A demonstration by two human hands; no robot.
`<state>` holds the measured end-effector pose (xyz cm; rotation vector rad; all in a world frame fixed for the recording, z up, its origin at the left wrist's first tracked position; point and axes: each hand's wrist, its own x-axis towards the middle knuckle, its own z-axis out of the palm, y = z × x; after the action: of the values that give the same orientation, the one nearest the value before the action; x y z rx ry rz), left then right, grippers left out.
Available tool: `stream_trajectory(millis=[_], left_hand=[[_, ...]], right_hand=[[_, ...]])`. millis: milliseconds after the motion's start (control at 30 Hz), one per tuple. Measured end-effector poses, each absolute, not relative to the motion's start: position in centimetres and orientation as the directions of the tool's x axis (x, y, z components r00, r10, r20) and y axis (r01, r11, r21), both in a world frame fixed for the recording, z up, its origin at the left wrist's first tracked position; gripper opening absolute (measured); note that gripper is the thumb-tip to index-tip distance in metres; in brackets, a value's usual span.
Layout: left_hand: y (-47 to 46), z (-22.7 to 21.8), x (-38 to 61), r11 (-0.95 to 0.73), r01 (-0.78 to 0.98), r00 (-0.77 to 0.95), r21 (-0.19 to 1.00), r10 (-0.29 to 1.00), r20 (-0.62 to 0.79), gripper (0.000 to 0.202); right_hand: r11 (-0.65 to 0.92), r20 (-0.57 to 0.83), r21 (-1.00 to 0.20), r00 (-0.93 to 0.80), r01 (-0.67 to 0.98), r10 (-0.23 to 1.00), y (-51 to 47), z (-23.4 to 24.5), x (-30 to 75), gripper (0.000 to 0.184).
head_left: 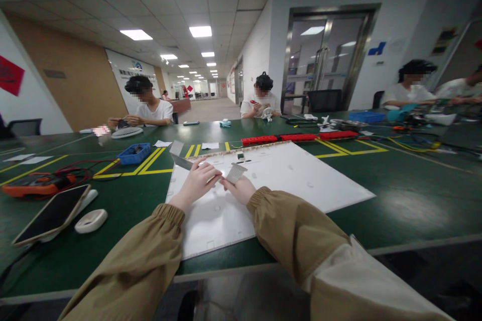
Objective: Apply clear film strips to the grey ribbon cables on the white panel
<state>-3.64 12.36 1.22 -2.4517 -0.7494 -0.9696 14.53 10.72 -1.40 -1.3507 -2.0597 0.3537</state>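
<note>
Over the panel (286, 180), the left hand (199, 180) and the right hand (241, 189) both pinch a grey strip (236, 173). The panel lies on the desk (410, 210).

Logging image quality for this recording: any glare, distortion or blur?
Head view: glare on the green table at right, sheen on the white panel; same view: ceiling lights blown out, edges stretched wide-angle, wall sign lettering too blurred to read.
</note>
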Motion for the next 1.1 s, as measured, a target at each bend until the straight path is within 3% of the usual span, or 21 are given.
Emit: stream_trajectory(millis=[200,300,800,1100], left_hand=[[12.5,1.13,-3.62,-0.789,0.6,0.597,-0.131,0.333,0.73,0.017],[12.64,1.01,-3.65,-0.797,0.592,0.598,-0.122,0.333,0.729,0.016],[12.27,1.27,-3.56,-0.796,0.599,0.607,-0.09,0.377,0.7,0.018],[12.6,0.98,-3.78,-0.805,0.589,0.603,-0.079,0.372,0.706,0.015]], right_hand=[[0.389,0.321,-0.332,-0.284,0.86,0.903,10.39,-0.96,14.4,0.038],[0.377,0.317,-0.286,-0.285,0.881,0.905,10.25,-0.88,14.41,0.041],[0.388,0.312,-0.452,-0.265,0.803,0.912,10.4,-0.99,14.49,0.052],[0.448,0.367,-0.465,-0.294,0.763,0.883,10.56,-1.19,14.61,0.034]])
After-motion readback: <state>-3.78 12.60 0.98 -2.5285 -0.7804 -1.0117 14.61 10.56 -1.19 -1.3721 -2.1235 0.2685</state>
